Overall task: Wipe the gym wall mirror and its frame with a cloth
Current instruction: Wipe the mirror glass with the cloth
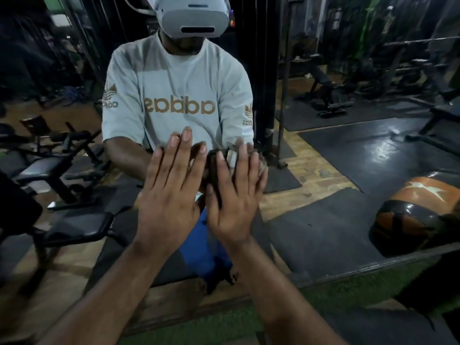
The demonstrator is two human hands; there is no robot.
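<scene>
On mirror (348, 150) | left hand (169, 192), right hand (234, 202) flat | frame (368, 268) below-right

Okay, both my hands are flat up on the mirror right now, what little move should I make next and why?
Probably slide the right hand sideways across the mirror: its straight fingers press the cloth to the glass, while the left hand lies flat beside it.

left hand (171, 195) flat on mirror (348, 155) | right hand (236, 195) flat, presses cloth (232, 158)

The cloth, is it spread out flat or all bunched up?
Bunched up, it seems: only a small lump of cloth shows between the right hand's straight fingers pressing the mirror. Most is hidden.
</scene>
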